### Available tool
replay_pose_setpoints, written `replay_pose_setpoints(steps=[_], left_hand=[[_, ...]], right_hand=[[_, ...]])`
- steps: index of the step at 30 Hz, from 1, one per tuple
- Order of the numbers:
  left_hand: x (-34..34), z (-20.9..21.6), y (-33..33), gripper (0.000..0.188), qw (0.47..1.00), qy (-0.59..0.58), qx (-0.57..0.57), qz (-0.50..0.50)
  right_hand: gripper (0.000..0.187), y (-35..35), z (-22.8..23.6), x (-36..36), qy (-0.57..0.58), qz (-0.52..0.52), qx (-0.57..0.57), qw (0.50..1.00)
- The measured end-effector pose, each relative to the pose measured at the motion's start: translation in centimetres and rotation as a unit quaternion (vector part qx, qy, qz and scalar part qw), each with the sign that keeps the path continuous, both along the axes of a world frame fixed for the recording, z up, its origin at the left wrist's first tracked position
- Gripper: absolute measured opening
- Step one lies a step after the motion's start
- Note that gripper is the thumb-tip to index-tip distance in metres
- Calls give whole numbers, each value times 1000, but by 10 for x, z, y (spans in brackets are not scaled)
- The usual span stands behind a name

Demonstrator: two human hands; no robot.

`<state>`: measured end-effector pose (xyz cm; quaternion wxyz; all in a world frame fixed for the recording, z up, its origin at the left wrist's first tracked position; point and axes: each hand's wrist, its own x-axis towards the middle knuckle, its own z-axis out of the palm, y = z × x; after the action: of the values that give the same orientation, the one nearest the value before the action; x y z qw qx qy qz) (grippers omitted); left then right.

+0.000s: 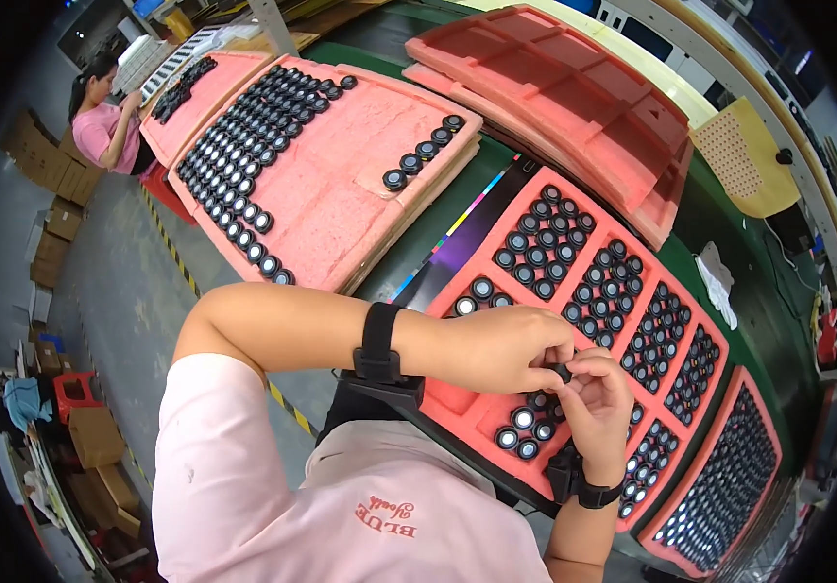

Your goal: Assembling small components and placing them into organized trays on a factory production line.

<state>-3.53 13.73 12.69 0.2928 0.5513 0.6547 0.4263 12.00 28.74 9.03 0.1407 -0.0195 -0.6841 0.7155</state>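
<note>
My left hand [511, 348] reaches across from the left and pinches a small black round part [561, 371] between thumb and fingers. Its other side is pinched by my right hand [597, 396], close below and to the right. The fingers cover most of the part. Both hands are over a pink foam tray [484, 413] divided into compartments. Black round parts with pale or grey centres fill several compartments, including a small group of round parts [527, 428] just below my hands. I wear a black wrist strap with a dark block on each arm.
A flat pink foam board [331, 160] at the upper left carries rows of similar parts. Stacked pink trays [554, 92] lie at the back. Another filled tray [719, 476] stands at the right. A white glove [717, 282] lies beyond, and a co-worker [112, 121] sits far left.
</note>
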Motion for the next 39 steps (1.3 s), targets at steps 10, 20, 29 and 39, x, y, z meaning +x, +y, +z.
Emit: replay_pose_setpoints(steps=[10, 20, 29, 39], left_hand=[[-107, 2, -84, 19, 951, -20, -70, 302], [-164, -19, -127, 15, 895, -171, -161, 381], [-161, -28, -118, 14, 900, -107, -154, 393], [-140, -24, -117, 18, 894, 246, -115, 357]], right_hand=[[25, 6, 4, 0, -42, -54, 23, 997], [21, 10, -1, 0, -69, -54, 20, 996], [19, 8, -3, 1, -72, -59, 37, 995], [16, 3, 2, -7, -106, -44, 80, 990]])
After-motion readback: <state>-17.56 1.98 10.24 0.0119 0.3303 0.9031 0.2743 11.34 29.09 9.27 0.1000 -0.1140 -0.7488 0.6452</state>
